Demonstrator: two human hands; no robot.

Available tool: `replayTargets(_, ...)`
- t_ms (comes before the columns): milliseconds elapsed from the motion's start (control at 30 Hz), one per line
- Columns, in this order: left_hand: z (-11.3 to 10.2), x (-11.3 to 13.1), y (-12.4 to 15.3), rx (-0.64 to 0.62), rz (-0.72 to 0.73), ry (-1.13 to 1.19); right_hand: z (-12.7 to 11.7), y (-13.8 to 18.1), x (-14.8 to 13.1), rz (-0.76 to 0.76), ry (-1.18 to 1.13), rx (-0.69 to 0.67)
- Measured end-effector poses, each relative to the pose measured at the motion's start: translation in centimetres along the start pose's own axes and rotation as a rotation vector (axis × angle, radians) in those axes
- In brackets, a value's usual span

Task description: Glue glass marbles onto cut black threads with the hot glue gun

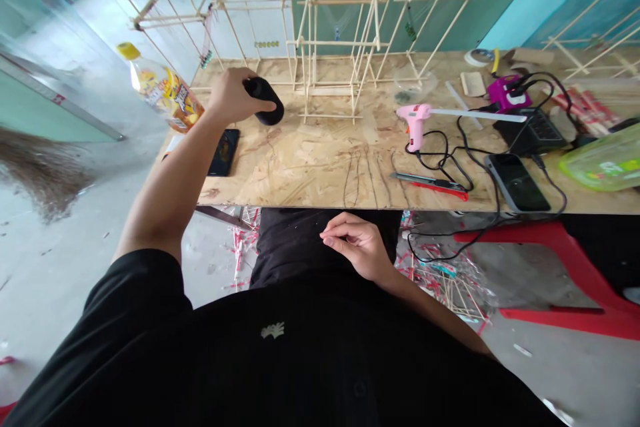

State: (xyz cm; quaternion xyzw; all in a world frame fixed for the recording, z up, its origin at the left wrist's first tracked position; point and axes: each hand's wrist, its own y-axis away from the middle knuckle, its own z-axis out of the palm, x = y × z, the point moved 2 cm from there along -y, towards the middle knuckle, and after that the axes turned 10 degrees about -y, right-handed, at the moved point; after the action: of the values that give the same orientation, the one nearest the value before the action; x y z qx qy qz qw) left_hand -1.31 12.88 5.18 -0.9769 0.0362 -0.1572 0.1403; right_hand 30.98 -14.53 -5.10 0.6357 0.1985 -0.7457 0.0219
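Note:
At the left of the wooden table [300, 167], my left hand [235, 99] is closed around a black cylindrical object [270, 107], thumb across its side. What kind of object it is, I cannot make out. A dark phone [225, 152] lies just below that hand, and a yellow-capped drink bottle [167, 93] stands to its left. My right hand [361, 244] hangs over my lap, in front of the table edge. Its thumb and fingertips are pinched together; anything between them is too small to tell.
Thin stick frames [345, 47] stand along the back. On the right are a pink glue gun [416, 125], a red utility knife [435, 184], a phone [517, 181], a purple plug adapter [509, 93] and looping black cables. A red plastic stool [575, 267] stands below.

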Motion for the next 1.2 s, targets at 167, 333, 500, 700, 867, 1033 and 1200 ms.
replayTargets(167, -1.3, -0.6, -2.7, 0.059, 0.006, 0.019, 0.0, 0.0, 0.0, -0.017, 0.009, -0.018)
replayTargets(333, -0.4, -1.9, -6.7, -0.049, 0.053, -0.045, 0.1, 0.1, 0.0, -0.034, 0.032, -0.04)
replayTargets(500, 0.9, -1.7, -9.4, -0.207, 0.08, -0.092, 0.0, 0.2, 0.4, -0.015, 0.005, -0.041)
replayTargets(700, 2.4, -1.4, -11.2, -0.317, 0.111, -0.058, 0.0, 0.4, 1.0, 0.017, -0.028, -0.031)
replayTargets(867, 2.7, -2.1, -12.1, -0.323, 0.275, -0.081, -0.1, 0.4, 1.2, 0.032, -0.035, -0.034)
replayTargets(1033, 2.4, -2.5, -11.6, -0.312, 0.346, -0.104, 0.1, 0.3, 1.4, 0.028, -0.046, -0.035)
replayTargets(1200, 1.9, -1.7, -10.6, -0.202, 0.032, -0.146, 0.3, 0.3, 1.5, 0.031, -0.063, -0.042)
